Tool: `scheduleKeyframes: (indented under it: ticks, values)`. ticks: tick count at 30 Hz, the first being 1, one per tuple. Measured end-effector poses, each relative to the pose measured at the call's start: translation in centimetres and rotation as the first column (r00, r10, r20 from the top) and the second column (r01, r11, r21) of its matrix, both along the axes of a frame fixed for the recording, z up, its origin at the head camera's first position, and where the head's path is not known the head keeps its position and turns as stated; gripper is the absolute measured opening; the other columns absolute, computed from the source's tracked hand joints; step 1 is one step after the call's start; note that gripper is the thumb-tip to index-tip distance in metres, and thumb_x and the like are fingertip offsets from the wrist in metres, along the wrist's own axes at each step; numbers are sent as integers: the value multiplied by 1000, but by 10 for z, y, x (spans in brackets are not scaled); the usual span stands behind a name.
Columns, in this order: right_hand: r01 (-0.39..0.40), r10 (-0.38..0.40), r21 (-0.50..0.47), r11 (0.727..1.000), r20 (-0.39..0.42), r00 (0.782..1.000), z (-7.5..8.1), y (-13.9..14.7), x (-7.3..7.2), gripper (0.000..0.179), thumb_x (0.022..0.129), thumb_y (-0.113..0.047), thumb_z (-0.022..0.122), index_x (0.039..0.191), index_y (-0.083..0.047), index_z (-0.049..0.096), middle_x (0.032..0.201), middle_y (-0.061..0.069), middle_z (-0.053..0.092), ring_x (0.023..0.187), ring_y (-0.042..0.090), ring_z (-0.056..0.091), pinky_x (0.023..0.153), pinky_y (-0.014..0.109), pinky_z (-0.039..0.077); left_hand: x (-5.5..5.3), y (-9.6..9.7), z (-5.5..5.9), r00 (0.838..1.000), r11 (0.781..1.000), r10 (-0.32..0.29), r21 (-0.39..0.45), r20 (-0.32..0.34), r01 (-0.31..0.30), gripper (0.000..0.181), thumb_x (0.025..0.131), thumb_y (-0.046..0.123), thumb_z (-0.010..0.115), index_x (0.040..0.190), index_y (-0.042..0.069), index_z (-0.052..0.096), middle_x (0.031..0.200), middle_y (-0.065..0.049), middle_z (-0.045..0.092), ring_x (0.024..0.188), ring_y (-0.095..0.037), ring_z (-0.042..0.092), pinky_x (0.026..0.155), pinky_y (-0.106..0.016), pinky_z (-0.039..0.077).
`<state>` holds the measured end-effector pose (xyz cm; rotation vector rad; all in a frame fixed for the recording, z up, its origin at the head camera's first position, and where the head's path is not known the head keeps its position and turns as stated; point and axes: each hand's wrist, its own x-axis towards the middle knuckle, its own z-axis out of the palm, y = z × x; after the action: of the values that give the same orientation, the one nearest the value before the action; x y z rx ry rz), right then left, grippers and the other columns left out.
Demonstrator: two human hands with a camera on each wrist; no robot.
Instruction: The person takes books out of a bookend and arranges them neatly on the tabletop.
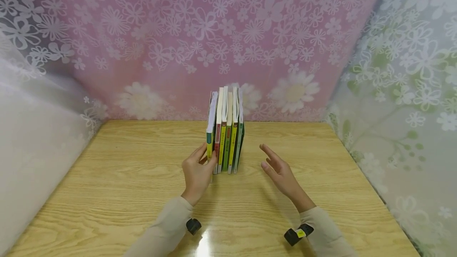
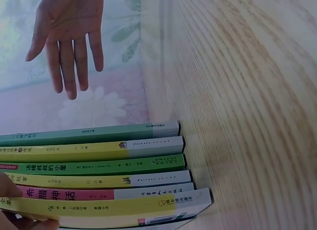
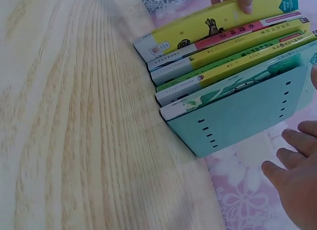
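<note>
My left hand pinches the leftmost book, a yellow one with a teal top on its spine, thumb on one side and fingers on the other. This book sticks out slightly nearer than the others in the row. Beside it stand a book with a red-pink spine, yellow books, a green book and a pale green book, all upright with spines facing me. Right of the row, my right hand hovers apart from the books with fingers extended, holding nothing.
A light blue-green bookend with small slots stands against the right side of the row. Beneath everything is a wood-grain table. A pink flowered curtain hangs behind, with pale sheets at both sides.
</note>
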<state>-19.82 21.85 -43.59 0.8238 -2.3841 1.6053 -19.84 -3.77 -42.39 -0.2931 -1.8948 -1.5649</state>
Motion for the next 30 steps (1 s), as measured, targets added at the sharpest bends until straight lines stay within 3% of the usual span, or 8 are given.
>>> scheduleKeyframes:
  ticks: [5, 9, 14, 16, 18, 23, 30]
  values:
    - [-10, 12, -62, 998, 34, 999, -2, 3, 1, 55, 99, 0, 47, 150, -6, 28, 153, 17, 31, 142, 33, 24, 114, 22, 27, 10, -2, 1, 999, 997, 50, -60, -21, -52, 41, 78, -7, 72, 119, -4, 65, 103, -16, 68, 97, -29, 68, 71, -37, 60]
    - [-10, 13, -86, 996, 39, 999, -3, 5, 1, 55, 98, 0, 50, 149, -5, 31, 152, 14, 34, 141, 31, 27, 114, 34, 28, 17, -1, -1, 997, 994, 65, -87, -28, -67, 48, 75, -11, 73, 122, -5, 63, 94, -14, 56, 93, -27, 62, 72, -40, 60]
    - [-1, 4, -101, 995, 29, 1000, -3, 8, 1, 54, 96, 2, 54, 146, 3, 34, 150, 18, 37, 140, 31, 30, 113, 28, 30, 15, 4, -1, 999, 995, 38, -91, -31, -41, 52, 81, -1, 73, 130, -2, 57, 119, -18, 56, 111, -32, 58, 77, -45, 58]
    - [2, 2, -107, 994, 39, 999, -3, 9, 2, 54, 96, 2, 54, 146, 3, 35, 149, 19, 37, 139, 30, 31, 112, 26, 30, 14, 5, 1, 999, 994, 42, -103, -20, -44, 54, 83, 4, 74, 133, -1, 55, 131, -18, 55, 117, -31, 57, 77, -42, 58]
    - [4, 1, -111, 994, 48, 999, -3, 9, 2, 53, 96, 1, 54, 146, 2, 36, 149, 20, 38, 139, 28, 32, 111, 24, 31, 13, 4, 2, 999, 993, 43, -113, -17, -44, 54, 84, 4, 73, 134, -2, 53, 132, -19, 56, 116, -29, 59, 77, -38, 58]
    - [12, -6, -110, 994, 52, 999, -4, 11, 3, 53, 96, -1, 55, 145, 3, 37, 147, 20, 41, 137, 28, 36, 109, 20, 34, 14, 3, 1, 998, 991, 44, -124, -42, -49, 50, 81, -6, 71, 129, -6, 55, 120, -22, 62, 102, -28, 65, 72, -36, 58]
    - [21, -13, -102, 995, 76, 997, -2, 11, 5, 51, 97, -3, 55, 145, 1, 39, 144, 21, 44, 134, 36, 38, 107, 19, 36, 22, -5, -2, 993, 978, 20, -203, -113, -43, 38, 84, 0, 72, 119, -7, 64, 100, -20, 71, 86, -25, 70, 65, -31, 59]
